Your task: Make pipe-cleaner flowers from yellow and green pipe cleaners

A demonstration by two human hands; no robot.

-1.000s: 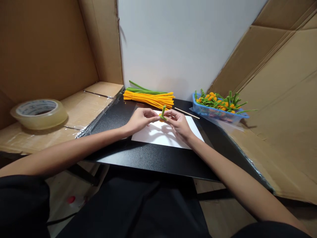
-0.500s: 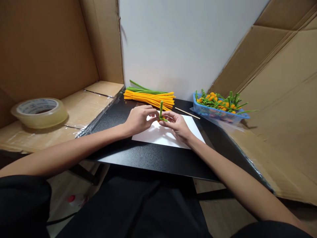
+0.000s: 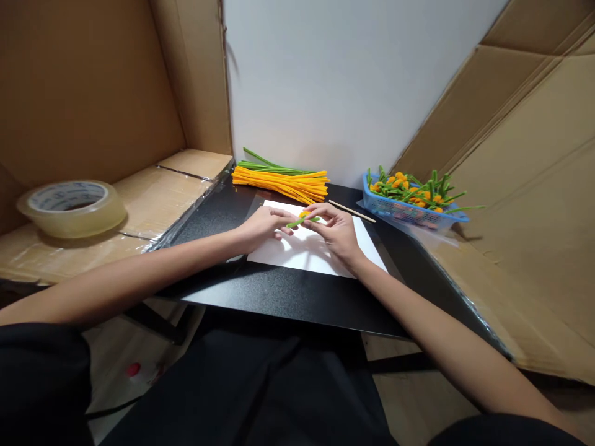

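Observation:
Over a sheet of white paper (image 3: 316,257), my right hand (image 3: 337,232) pinches a small pipe-cleaner flower between thumb and fingers. Its orange part (image 3: 305,214) shows at my right fingertips, and a green pipe-cleaner length (image 3: 294,223) points left from it. My left hand (image 3: 266,228) is at the free green end with its fingers apart. Whether those fingers touch the green end, I cannot tell. Part of the flower is hidden behind my right fingers.
Behind the paper lie bundled orange pipe cleaners (image 3: 279,182) and green ones (image 3: 267,164). A thin wooden stick (image 3: 352,211) rests at the paper's back edge. A blue basket (image 3: 395,207) of orange-and-green pieces stands right. Clear tape (image 3: 74,210) sits on cardboard at left.
The green length stood upright between both hands; now it lies nearly flat, pointing left. My left fingers have spread and drawn back slightly, while my right hand keeps its pinch.

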